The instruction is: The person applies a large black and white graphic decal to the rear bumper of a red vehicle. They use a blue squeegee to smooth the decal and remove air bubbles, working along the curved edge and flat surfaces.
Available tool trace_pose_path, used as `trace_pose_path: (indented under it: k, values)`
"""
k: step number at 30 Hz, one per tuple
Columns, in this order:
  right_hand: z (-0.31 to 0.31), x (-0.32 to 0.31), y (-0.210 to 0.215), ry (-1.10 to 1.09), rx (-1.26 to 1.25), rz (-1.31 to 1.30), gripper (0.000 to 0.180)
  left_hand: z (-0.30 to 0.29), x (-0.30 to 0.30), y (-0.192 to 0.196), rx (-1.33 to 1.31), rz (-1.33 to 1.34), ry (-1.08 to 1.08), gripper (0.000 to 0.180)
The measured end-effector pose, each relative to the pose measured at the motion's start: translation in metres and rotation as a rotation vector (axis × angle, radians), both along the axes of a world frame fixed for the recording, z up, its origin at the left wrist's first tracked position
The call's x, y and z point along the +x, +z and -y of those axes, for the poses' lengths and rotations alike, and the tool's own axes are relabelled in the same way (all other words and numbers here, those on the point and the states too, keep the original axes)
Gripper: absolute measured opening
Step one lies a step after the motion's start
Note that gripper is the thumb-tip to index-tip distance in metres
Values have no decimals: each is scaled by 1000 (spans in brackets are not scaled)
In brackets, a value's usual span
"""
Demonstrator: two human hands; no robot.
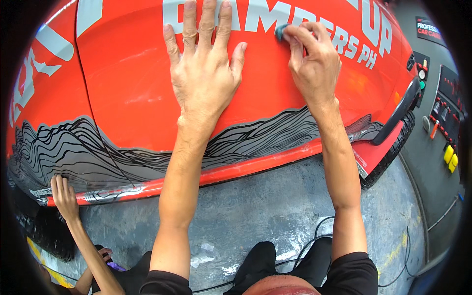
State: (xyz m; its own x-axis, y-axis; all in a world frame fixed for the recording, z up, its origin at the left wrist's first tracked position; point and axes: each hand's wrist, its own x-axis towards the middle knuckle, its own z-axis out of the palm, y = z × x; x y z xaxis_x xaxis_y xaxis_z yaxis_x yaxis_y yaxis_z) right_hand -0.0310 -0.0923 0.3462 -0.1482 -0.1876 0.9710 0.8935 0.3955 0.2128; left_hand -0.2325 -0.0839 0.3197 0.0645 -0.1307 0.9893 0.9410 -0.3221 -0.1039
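Head (pixel 281 287), forearms (pixel 179 201), co-worker's hand (pixel 64 197) before car (pixel 130 93)

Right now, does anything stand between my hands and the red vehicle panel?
Only the small teal pad or cloth, pinched by the right hand at the pale lettering. Nothing visible separates the left hand, spread flat, from the red vehicle panel.

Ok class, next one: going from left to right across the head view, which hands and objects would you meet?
A co-worker's raised hand, the person's left hand, the small blue-green pad or cloth, the person's right hand, the black tyre, the yellow objects by the wall.
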Motion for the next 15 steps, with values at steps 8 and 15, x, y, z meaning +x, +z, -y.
trace_pose_path:
  k: [8,15]
  values:
    - [3,-4,-7,103,-14,-47,9,9,-3,-1,-79,-11,-36,75]
    - [-2,-31,-22,85,-8,29,9,5,-4,-3,-57,-19,-42,75]
